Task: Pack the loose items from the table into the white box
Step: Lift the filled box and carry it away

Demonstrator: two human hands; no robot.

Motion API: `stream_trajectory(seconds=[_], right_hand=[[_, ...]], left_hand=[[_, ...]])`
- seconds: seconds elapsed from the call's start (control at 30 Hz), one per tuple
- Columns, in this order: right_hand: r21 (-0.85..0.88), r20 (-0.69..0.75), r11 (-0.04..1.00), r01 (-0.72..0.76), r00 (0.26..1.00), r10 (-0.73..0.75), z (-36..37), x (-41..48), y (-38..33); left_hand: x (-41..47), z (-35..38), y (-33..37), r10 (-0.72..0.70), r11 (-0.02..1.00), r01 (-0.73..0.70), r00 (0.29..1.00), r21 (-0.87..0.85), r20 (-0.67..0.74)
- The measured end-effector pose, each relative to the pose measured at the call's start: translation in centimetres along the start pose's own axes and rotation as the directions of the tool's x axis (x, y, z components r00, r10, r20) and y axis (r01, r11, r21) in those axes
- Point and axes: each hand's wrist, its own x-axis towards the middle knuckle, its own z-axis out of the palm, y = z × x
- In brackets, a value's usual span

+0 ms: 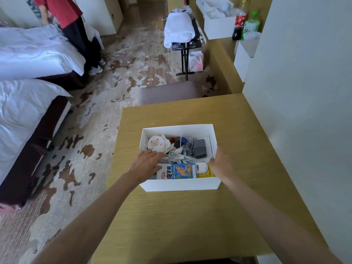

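Left hand (146, 164) lying flat, fingers spread, inside white box (181, 184); right hand (221, 164) curling over its right wall, grip unclear. Crammed cables (175, 156) risk snagging.

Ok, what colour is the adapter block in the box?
Dark grey; the adapter block shows in the head view, inside the white box.

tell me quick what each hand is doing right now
Left hand: open, fingers spread flat on the items at the white box's left side.
Right hand: at the box's right wall; grip cannot be told.
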Motion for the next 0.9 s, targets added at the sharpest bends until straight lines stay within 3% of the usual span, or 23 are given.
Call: stream_trajectory(seconds=[0.07,0.13,0.2,0.27,0.33,0.37,0.47,0.6,0.67,0.9], right_hand=[[0.029,0.030,0.999,-0.019,0.999,0.018,-0.2,0.3,0.3],[0.098,0.060,0.994,-0.054,0.997,0.048,-0.5,0.8,0.4],[0.122,0.064,0.990,-0.076,0.996,0.068,-0.6,1.2,0.2],[0.103,0.048,0.991,-0.081,0.996,0.076,-0.6,1.2,0.0],[0.077,0.038,0.995,-0.063,0.997,0.060,-0.6,1.0,-0.2],[0.077,0.031,0.996,-0.054,0.998,0.052,-0.5,0.9,-0.2],[0.079,0.010,0.996,-0.048,0.999,0.047,-0.5,0.6,-0.2],[0.061,0.017,0.998,-0.023,1.000,0.022,-0.6,0.6,-0.1],[0.039,0.029,0.999,-0.003,1.000,0.002,-0.5,0.6,-0.1],[-0.011,0.116,0.992,0.128,0.985,-0.126,2.6,-0.9,-3.6]], left_hand=[[-0.7,-0.2,-0.6,-0.039,0.998,0.035,0.997,-0.050,-0.071],[-1.2,-0.5,-1.4,-0.245,0.965,0.229,0.960,-0.128,-0.135],[-1.3,-0.5,-2.2,-0.496,0.857,0.468,0.863,-0.218,-0.097],[-0.5,-0.4,-2.8,-0.687,0.645,0.690,0.712,-0.328,0.145],[0.8,-0.2,-3.0,-0.693,0.470,0.812,0.582,-0.346,0.426],[1.5,0.0,-3.1,-0.687,0.421,0.839,0.543,-0.345,0.483],[2.9,0.6,-3.5,-0.739,0.376,0.870,0.489,-0.319,0.463],[1.9,0.9,-2.9,-0.765,0.480,0.853,0.522,-0.207,0.377],[0.7,1.1,-3.1,-0.773,0.482,0.855,0.519,-0.194,0.365],[-7.4,1.2,-5.2,-0.867,0.341,0.908,0.403,-0.242,0.292]])
